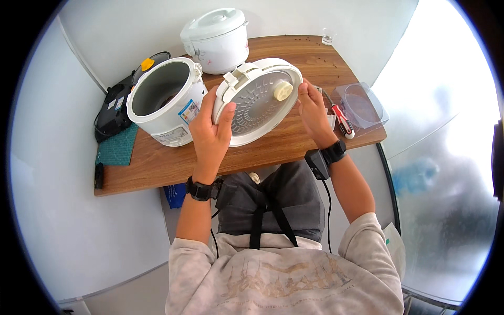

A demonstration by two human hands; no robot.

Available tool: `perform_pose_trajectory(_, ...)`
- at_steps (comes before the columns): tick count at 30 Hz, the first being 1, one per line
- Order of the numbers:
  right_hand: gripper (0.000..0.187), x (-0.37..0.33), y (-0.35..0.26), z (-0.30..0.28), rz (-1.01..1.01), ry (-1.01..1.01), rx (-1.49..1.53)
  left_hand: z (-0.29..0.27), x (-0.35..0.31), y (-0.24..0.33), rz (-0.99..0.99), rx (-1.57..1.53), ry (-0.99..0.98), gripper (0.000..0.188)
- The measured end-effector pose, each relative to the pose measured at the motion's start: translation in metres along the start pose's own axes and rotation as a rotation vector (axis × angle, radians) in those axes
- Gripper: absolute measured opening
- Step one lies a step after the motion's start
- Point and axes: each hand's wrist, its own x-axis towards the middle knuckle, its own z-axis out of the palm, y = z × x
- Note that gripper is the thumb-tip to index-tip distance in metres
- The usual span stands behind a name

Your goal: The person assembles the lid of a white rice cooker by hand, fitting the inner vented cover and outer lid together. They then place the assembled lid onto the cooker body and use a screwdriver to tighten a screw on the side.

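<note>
Fingers (226, 119) of left hand (206, 131) and right hand (315, 116) hold 2 sides of the lid (256, 107) mid-frame, maybe against wobbling.

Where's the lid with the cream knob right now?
Head view, near centre: the lid is held between the left hand and right hand, right of the open white cooker.
</note>
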Motion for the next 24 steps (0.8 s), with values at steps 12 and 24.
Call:
perform_pose_trajectory(12, 0.041, -0.007, 0.004, -0.006, 0.104, -0.034, -0.041, 0.005, 0.003, -0.001, 0.204, 0.225, -0.061, 0.037)
perform_pose_trajectory(24, 0.032, -0.007, -0.002, -0.004, 0.134, 0.057, -0.366, 0.004, 0.0, -0.016, 0.251, 0.303, -0.092, 0.037)
